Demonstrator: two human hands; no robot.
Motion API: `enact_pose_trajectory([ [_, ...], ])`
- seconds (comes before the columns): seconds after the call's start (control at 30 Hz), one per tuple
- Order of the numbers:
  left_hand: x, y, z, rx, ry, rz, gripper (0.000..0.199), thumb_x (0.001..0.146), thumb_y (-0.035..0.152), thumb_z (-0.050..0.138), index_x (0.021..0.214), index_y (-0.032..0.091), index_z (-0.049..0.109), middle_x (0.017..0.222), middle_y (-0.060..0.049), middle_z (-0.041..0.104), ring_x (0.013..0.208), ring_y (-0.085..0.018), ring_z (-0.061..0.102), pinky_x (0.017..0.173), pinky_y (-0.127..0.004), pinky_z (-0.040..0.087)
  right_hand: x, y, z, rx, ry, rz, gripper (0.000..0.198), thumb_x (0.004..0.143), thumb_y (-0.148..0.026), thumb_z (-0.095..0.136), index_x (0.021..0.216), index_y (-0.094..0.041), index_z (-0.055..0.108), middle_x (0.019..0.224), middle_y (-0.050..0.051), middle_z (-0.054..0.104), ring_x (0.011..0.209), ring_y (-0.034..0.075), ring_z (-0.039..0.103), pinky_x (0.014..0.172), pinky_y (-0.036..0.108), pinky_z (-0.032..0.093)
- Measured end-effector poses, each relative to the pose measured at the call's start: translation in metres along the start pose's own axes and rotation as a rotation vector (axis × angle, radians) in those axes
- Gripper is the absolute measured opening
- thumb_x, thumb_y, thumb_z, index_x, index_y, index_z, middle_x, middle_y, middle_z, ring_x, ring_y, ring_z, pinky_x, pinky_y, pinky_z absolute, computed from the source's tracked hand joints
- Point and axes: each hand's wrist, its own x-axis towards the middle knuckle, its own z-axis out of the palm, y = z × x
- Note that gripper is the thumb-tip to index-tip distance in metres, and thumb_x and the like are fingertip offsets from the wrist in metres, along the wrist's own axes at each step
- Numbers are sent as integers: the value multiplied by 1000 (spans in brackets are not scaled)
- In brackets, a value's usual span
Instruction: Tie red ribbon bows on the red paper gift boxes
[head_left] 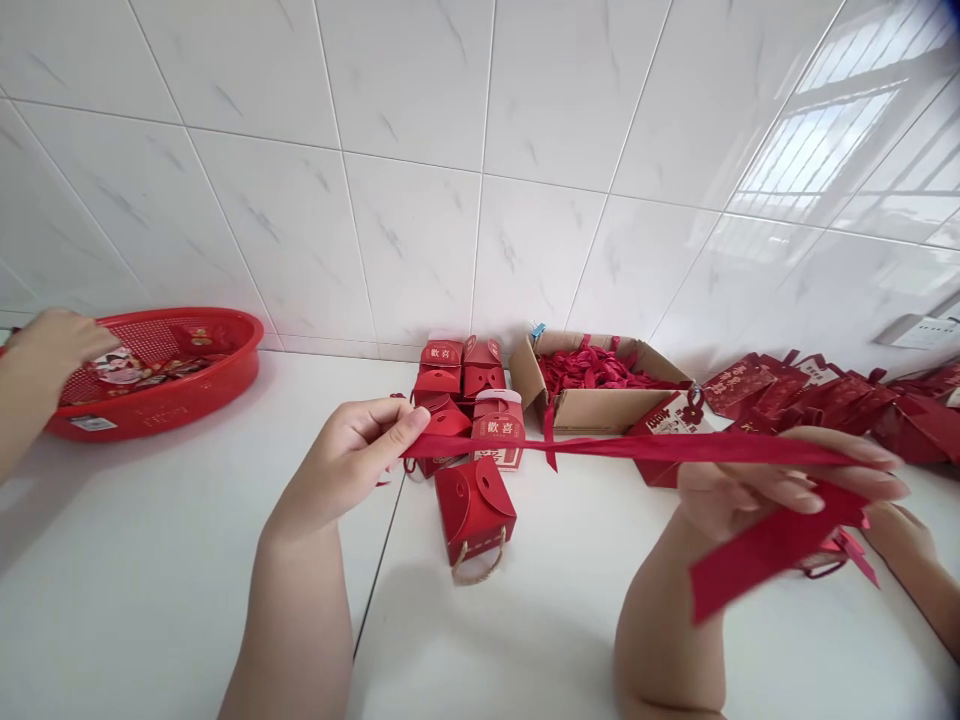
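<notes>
A dark red ribbon [600,447] stretches level between my two hands, above the white table. My left hand [360,455] pinches one end between thumb and fingers. Toward the other end, the ribbon runs through the fingers of my right hand [787,480], and its loose tail hangs down below them. Beneath the ribbon stands a small red gift box [476,510] with a twine handle. Several more red boxes [442,380] are grouped behind it, one [498,428] partly crossed by the ribbon.
A cardboard box [615,410] full of red ribbons stands near the tiled wall. At left, another person's hand [64,340] reaches into a red plastic basket [187,400] of small packets. Red gift bags [817,400] line the right; another person's hand [904,540] is beside a ribboned box.
</notes>
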Motion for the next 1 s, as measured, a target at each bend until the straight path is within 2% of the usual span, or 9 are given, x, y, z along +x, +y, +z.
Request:
enact_pose_trajectory([
  [0.17,0,0,0,68,41,-36,43,87,44,49,54,19,37,53,4,30,47,-9,31,38,-19,30,13,-16,-22,-120,311,-145,29,58,-35,77,79,-53,66,83,-16,66,43,8,44,34,26,19],
  [0.37,-2,-1,-6,136,15,-47,43,86,45,47,55,19,33,55,4,25,48,-9,28,39,-20,27,16,-36,12,678,478,99,28,86,-16,52,68,-34,63,58,-4,61,38,12,47,32,26,40],
  [0.5,-5,-2,-6,312,-334,-55,41,87,39,45,54,18,36,53,4,30,47,-9,30,45,-22,30,16,-42,21,778,466,253,28,93,-21,41,91,-37,64,71,2,66,60,21,63,50,34,53],
  [0.6,-4,-6,1,455,-648,-44,20,82,33,50,68,20,58,74,1,57,67,-13,52,64,-23,42,16,-39,17,581,304,288,32,90,-9,41,87,-33,62,66,-1,62,54,13,60,52,27,53],
  [0.67,0,-12,8,539,-650,-78,15,80,32,51,86,24,62,97,-1,61,83,-16,57,75,-26,44,14,-30,17,322,133,372,21,85,-11,50,81,-28,62,56,-3,53,38,8,44,37,25,40],
  [0.73,7,-19,16,618,-574,-155,22,80,35,47,97,26,57,106,-2,58,82,-18,58,73,-29,45,10,-13,22,22,-143,476,12,84,-25,56,74,-23,62,48,-6,42,31,5,25,31,24,20],
  [0.8,15,-26,25,694,-551,-238,27,80,37,44,104,25,52,109,-4,54,75,-18,57,68,-31,46,6,10,31,-208,-492,626,21,84,-35,56,68,-21,59,44,-7,38,33,5,22,35,23,12],
  [0.93,26,-37,37,782,-603,-316,30,78,42,45,101,23,50,109,-7,50,74,-19,56,65,-33,46,-1,57,53,-597,-1193,943,30,84,-34,55,60,-17,50,49,-5,43,45,6,34,43,22,25],
  [1.0,28,-40,41,783,-617,-309,31,76,42,46,100,23,50,111,-7,48,80,-20,57,68,-33,47,-5,74,59,-704,-1390,1005,30,83,-33,52,58,-17,48,51,-4,45,46,7,37,45,22,28],
])
